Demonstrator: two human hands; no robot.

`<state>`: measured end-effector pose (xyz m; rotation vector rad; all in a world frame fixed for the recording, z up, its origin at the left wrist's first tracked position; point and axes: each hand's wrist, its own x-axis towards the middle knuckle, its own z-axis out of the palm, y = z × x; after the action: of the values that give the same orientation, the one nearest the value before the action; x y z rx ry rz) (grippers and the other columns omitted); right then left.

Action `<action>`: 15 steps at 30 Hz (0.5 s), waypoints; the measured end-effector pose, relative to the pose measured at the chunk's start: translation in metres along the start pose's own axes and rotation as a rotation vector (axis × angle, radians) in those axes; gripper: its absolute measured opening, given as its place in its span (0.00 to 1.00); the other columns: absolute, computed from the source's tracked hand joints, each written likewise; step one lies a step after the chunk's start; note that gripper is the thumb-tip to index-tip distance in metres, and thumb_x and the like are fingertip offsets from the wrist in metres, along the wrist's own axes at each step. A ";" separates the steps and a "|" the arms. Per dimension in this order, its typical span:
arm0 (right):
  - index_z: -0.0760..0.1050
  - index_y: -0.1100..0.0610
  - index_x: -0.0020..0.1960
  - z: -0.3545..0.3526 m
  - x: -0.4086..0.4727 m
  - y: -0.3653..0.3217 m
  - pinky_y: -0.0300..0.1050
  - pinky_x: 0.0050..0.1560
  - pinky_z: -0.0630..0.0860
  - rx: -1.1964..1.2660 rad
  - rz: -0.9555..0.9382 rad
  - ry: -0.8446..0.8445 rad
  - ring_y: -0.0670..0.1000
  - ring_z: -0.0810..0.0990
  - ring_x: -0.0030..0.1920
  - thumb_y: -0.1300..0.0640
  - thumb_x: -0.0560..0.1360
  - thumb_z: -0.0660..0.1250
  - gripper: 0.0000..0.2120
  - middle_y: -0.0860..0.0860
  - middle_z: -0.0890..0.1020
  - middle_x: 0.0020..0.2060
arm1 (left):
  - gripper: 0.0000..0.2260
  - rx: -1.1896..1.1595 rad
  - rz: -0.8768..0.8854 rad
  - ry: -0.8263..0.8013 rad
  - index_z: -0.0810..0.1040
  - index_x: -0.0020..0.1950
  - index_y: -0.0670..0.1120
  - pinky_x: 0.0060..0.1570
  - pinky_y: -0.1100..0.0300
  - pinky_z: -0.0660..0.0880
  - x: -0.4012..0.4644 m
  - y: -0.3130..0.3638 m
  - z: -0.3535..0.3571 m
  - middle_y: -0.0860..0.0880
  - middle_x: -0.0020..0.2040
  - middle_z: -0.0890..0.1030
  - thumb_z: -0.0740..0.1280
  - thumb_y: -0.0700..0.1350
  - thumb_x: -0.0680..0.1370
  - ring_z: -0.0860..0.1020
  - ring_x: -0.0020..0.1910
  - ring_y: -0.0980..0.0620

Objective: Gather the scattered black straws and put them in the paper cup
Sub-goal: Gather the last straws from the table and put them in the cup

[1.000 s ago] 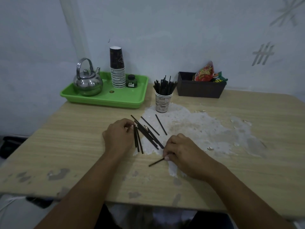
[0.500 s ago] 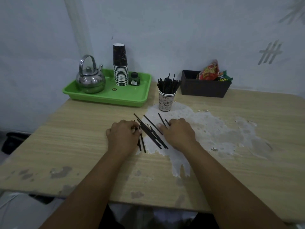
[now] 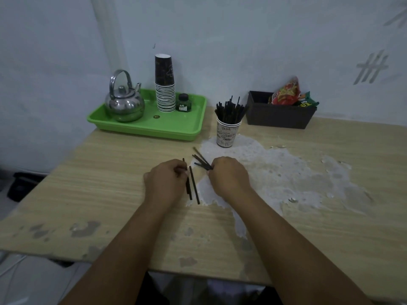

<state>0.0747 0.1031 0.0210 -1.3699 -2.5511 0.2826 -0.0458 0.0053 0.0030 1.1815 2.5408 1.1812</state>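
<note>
1. Both hands are set down on the desk [image 3: 330, 172], close together near the middle, palms down
2. Left hand [image 3: 166, 181] is curled, fingertips pinched on the upper end of a few black straws [image 3: 191, 186]; these straws run toward the near edge, lying on the desk just beside the hand
3. One long straw [image 3: 195, 187] is seen just right of that pinch, apart from the fingers or touching them, cannot be told
4. Right hand [image 3: 229, 176] is clenched on a second bunch of straws [image 3: 201, 161]; their free ends fan out up and to the left from under the fingers
5. Paper cup [image 3: 228, 134] is placed upright beyond the hands, on the worn white patch of the desk, already packed with standing black straws [image 3: 230, 111]
6. Green tray [image 3: 176, 128] is at the far left of the desk; a steel kettle [image 3: 124, 102], a stack of cups [image 3: 165, 89] and a small dark bottle [image 3: 183, 103] are carried on it
7. Dark box [image 3: 277, 115] with snack packets [image 3: 286, 93] is set right of the paper cup, against the wall
</note>
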 end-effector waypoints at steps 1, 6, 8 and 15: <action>0.78 0.57 0.51 -0.001 -0.001 0.000 0.44 0.40 0.66 -0.023 -0.008 0.000 0.55 0.78 0.48 0.58 0.77 0.64 0.06 0.55 0.80 0.48 | 0.05 -0.006 0.014 -0.008 0.82 0.48 0.56 0.57 0.47 0.73 0.000 0.001 0.001 0.60 0.37 0.79 0.71 0.50 0.73 0.81 0.46 0.53; 0.71 0.62 0.58 -0.001 -0.010 -0.001 0.48 0.47 0.70 -0.127 -0.020 -0.012 0.59 0.74 0.58 0.63 0.76 0.61 0.11 0.59 0.75 0.56 | 0.13 0.030 0.103 -0.026 0.82 0.51 0.53 0.52 0.49 0.75 -0.003 0.003 0.005 0.56 0.42 0.81 0.75 0.55 0.68 0.80 0.47 0.49; 0.69 0.62 0.61 0.002 -0.012 -0.001 0.49 0.51 0.72 -0.191 -0.003 -0.001 0.59 0.73 0.59 0.62 0.76 0.60 0.14 0.59 0.74 0.58 | 0.20 0.165 0.130 0.020 0.81 0.55 0.50 0.49 0.51 0.74 -0.005 0.005 0.007 0.50 0.45 0.82 0.74 0.59 0.68 0.79 0.48 0.45; 0.71 0.61 0.58 0.003 -0.014 0.014 0.50 0.51 0.72 -0.202 -0.001 0.068 0.59 0.75 0.57 0.65 0.77 0.58 0.11 0.58 0.77 0.55 | 0.17 0.369 0.138 0.002 0.82 0.43 0.45 0.38 0.57 0.70 -0.006 0.011 0.010 0.46 0.40 0.82 0.68 0.60 0.73 0.78 0.41 0.45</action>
<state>0.0929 0.0988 0.0128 -1.4189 -2.5816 -0.0225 -0.0310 0.0118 0.0024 1.4492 2.7995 0.7506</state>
